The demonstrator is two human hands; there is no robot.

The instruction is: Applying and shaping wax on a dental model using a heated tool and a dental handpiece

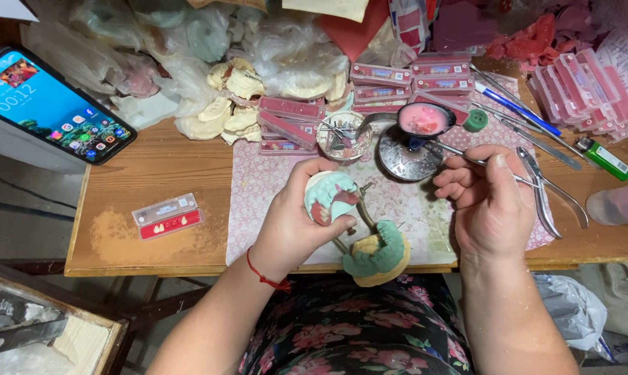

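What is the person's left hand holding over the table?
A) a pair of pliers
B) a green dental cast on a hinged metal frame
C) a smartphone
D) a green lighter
B: the left hand grips the green dental cast on its metal frame, while the smartphone, lighter and pliers lie on the table.

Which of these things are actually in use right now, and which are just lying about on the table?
In use:
left hand holding the green dental cast on its hinged frame
right hand holding a thin metal tool, tip near the pink wax dish

Lying about:
phone
pliers
lighter
blue pen
red tooth card
pale casts
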